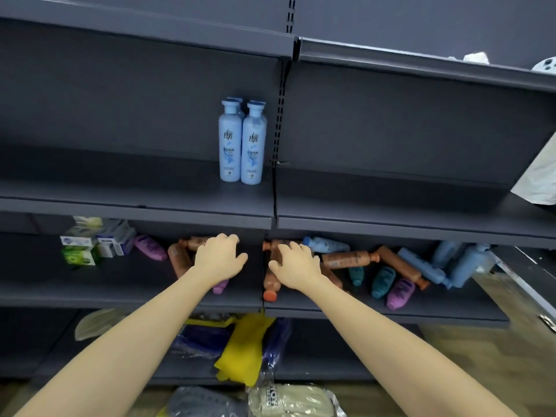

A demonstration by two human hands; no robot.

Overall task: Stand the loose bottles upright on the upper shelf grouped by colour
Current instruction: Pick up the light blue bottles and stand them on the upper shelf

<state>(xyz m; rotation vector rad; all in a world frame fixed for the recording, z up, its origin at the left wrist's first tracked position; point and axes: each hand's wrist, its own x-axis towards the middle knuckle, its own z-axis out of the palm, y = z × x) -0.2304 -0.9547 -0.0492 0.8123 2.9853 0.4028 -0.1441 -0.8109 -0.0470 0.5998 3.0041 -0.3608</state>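
While four pale blue bottles (241,142) already stand upright on the upper shelf (135,191), two in front and two close behind, just left of the slotted post (280,115), the rest of the stock lies loose on the lower shelf (90,290).

Lower shelf, left bay: one purple bottle (149,247) on its side; two brown bottles (179,259) just beside it, touching each other; a second purple bottle (220,285), only its cap end showing beneath the left wrist.

Lower shelf, right bay: one orange-capped brown bottle (271,285) at the front edge, cap outward; long brown bottles (346,258) lying crosswise behind it; two teal bottles (382,281) side by side; a third purple bottle (400,293) next to them, cap toward the front edge; loose blue bottles (421,266) heaped toward the right end, with one more (326,244) at the back.

Left hand (219,257): palm down, knuckles raised, fingers curled over and hidden at the tips, directly above the second purple bottle. Whether it has hold of that bottle cannot be told.

Right hand (296,264): palm down, fingers spread and nearly straight, thumb held out to the side, reaching over the brown bottles near the divide between bays. Nothing is clasped in it.

Sundries: white and green cartons (90,245) stacked at the left end of the lower shelf. Yellow cloth (243,347) hanging over the bottom shelf, blue wrapped goods (201,338) beside it. Clear-wrapped pack (291,398) at floor level. White sheet (538,179) at the far right of the upper shelf.
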